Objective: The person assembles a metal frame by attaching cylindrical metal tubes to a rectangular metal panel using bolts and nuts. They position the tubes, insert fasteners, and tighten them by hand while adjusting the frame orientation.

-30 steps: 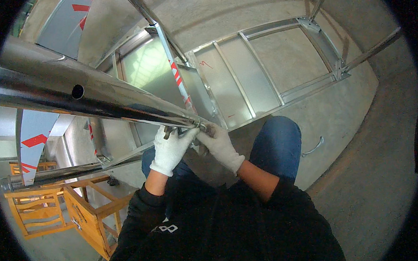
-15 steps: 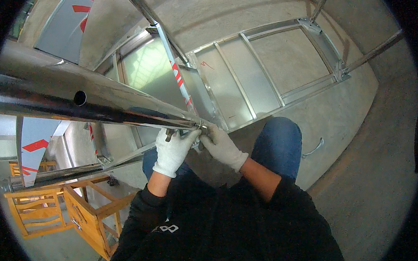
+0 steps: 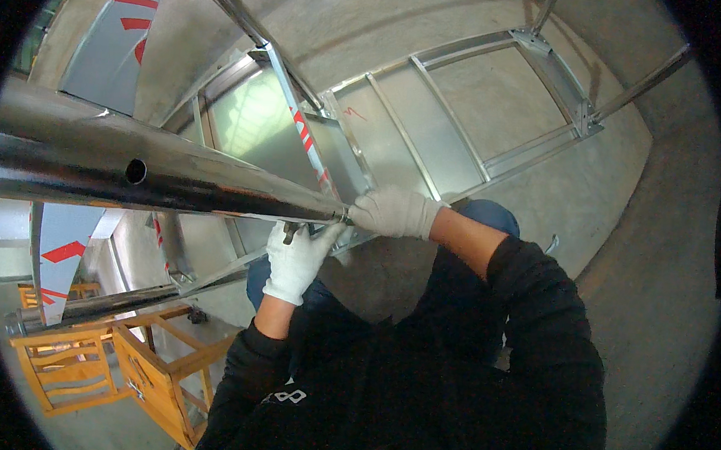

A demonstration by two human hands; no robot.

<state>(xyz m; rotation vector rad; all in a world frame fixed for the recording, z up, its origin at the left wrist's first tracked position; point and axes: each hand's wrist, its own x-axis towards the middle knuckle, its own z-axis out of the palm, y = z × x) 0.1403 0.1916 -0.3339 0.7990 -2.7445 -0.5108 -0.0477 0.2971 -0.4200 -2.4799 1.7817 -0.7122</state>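
A shiny round metal tube (image 3: pixel 135 160) with a small hole in its side runs from the left edge toward the middle, narrowing with distance. My left hand (image 3: pixel 295 262), in a white glove, is closed just below the tube's far end, and a small dark metal piece (image 3: pixel 292 231) pokes out between its fingers. At the tube's tip my right hand (image 3: pixel 395 212), also gloved, is closed with its fingertips at the joint (image 3: pixel 344 214). Whatever lies inside the right fingers is hidden. Beyond the hands is a metal frame (image 3: pixel 428 188) with crossbars and sheet panels.
Two bare metal legs (image 3: pixel 645 87) stick up at the frame's far right corners. A strip with red-printed film (image 3: pixel 304 132) crosses behind the tube. Wooden chairs (image 3: pixel 153 369) are at the lower left. A curved metal piece (image 3: pixel 552 244) lies on the concrete floor beside my knee.
My right hand has turned over and risen at the tube's end, its forearm swinging up and outward to the right. My left hand has stayed nearly in place.
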